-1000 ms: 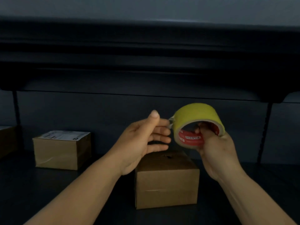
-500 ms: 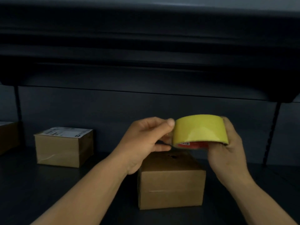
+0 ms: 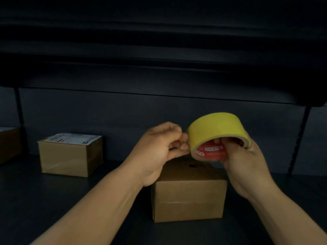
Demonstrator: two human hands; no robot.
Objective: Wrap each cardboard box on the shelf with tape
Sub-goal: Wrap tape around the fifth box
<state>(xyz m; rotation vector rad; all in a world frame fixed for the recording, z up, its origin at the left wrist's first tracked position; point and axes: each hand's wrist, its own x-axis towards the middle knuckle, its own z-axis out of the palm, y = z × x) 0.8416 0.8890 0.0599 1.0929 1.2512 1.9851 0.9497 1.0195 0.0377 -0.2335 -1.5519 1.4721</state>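
The right hand [image 3: 247, 165] has tilted the yellow tape roll [image 3: 216, 135] core-forward while the left hand [image 3: 159, 149], earlier loose, now pinches at its nine-o'clock edge — likely freeing the tape end — above the cardboard box [image 3: 189, 197] at six o'clock on the shelf [image 3: 53, 200].

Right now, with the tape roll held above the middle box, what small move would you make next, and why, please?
Probably peel the free end loose. The right hand grips the yellow tape roll, the left hand picks at its edge with curled fingertips, and no strip is pulled out yet. The plain cardboard box waits directly below.
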